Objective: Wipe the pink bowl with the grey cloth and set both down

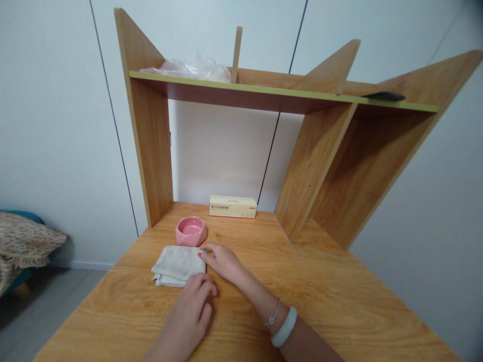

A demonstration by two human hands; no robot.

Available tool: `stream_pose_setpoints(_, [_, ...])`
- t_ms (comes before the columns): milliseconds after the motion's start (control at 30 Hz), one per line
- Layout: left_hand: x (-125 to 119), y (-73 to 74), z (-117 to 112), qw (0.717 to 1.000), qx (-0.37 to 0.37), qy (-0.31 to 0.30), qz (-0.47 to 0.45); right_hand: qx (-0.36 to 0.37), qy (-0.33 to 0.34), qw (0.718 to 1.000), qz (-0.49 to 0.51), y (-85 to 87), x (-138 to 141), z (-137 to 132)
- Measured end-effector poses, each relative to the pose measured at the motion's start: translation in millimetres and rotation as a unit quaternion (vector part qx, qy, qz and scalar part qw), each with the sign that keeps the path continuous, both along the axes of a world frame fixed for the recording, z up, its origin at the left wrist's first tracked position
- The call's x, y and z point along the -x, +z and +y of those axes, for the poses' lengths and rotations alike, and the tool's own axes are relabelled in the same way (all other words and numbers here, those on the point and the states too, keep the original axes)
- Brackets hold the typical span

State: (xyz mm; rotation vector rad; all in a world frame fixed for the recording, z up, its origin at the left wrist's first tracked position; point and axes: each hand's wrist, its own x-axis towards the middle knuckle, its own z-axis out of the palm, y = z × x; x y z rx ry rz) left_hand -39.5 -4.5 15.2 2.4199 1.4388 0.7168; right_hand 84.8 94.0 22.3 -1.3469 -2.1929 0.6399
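Note:
A folded off-white cloth (pixel 177 264) lies on the wooden desk (pixel 339 301). My left hand (pixel 190 314) rests at the cloth's near right corner, fingers curled onto its edge. My right hand (pixel 222 261), with a bracelet and a pale bangle on the wrist, touches the cloth's far right corner with its fingertips pressed together. A pink ceramic dish (pixel 190 231) stands just behind the cloth. Whether either hand pinches the fabric or only presses on it is unclear.
A long beige box (pixel 233 206) lies at the back of the desk. A wooden hutch (pixel 151 151) rises above, with a crumpled clear plastic bag (pixel 192 68) and a dark flat object (pixel 383 95) on its top shelf. Patterned bedding (pixel 22 241) shows at far left.

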Motion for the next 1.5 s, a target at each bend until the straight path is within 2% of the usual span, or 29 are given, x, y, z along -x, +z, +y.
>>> stream_pose_setpoints(67, [22.2, 1.7, 5.6, 0.994, -0.080, 0.066, 0.043, 0.013, -0.019, 0.999, 0.032, -2.3, -22.0, 4.7])
stream_pose_setpoints(133, [40.1, -2.9, 10.7, 0.980, -0.103, 0.140, 0.099, 0.039, -0.048, 0.996, 0.058, -8.3, -43.5, 10.4])
stream_pose_setpoints(267, [53.3, -16.2, 11.4, 0.958, -0.004, 0.197, 0.209, 0.084, -0.105, 0.983, 0.123, -24.1, -72.9, 21.4])
stream_pose_setpoints(367, [47.2, -12.5, 8.7, 0.953, 0.006, 0.193, 0.233, 0.093, -0.132, 0.971, 0.174, -32.3, -81.4, 26.5])
stream_pose_setpoints(467, [28.5, 5.1, 8.2, 0.958, 0.004, 0.174, 0.230, 0.099, -0.147, 0.961, 0.214, -35.4, -84.5, 29.1])
stream_pose_setpoints(533, [8.6, 19.0, 7.8, 0.966, 0.038, 0.115, 0.227, 0.098, -0.152, 0.955, 0.235, -36.0, -86.2, 30.2])
stream_pose_setpoints(633, [-27.5, 34.2, 7.4, 0.974, 0.072, -0.011, 0.216, 0.094, -0.158, 0.947, 0.263, -37.0, -89.8, 31.6])
stream_pose_setpoints(700, [-51.0, 38.7, 10.3, 0.974, 0.057, -0.066, 0.208, 0.097, -0.159, 0.943, 0.277, -37.4, -92.3, 32.3])
stream_pose_setpoints(867, [-88.6, 36.9, 35.4, 0.967, -0.013, -0.128, 0.218, 0.111, -0.160, 0.933, 0.303, -35.0, -96.4, 33.4])
stream_pose_setpoints(967, [-92.8, 30.2, 51.4, 0.968, -0.064, -0.142, 0.194, 0.110, -0.163, 0.926, 0.322, -34.3, -96.1, 33.1])
stream_pose_setpoints(1067, [-88.6, 20.4, 59.4, 0.973, -0.077, -0.139, 0.165, 0.105, -0.157, 0.926, 0.328, -36.0, -93.7, 32.0])
stream_pose_setpoints(1267, [-80.1, 6.9, 64.6, 0.987, -0.002, -0.129, 0.093, 0.076, -0.145, 0.933, 0.319, -41.0, -88.0, 29.9])
stream_pose_setpoints(1500, [-77.2, 5.0, 67.1, 0.983, 0.044, -0.144, 0.109, 0.083, -0.149, 0.938, 0.301, -44.4, -87.1, 29.1])
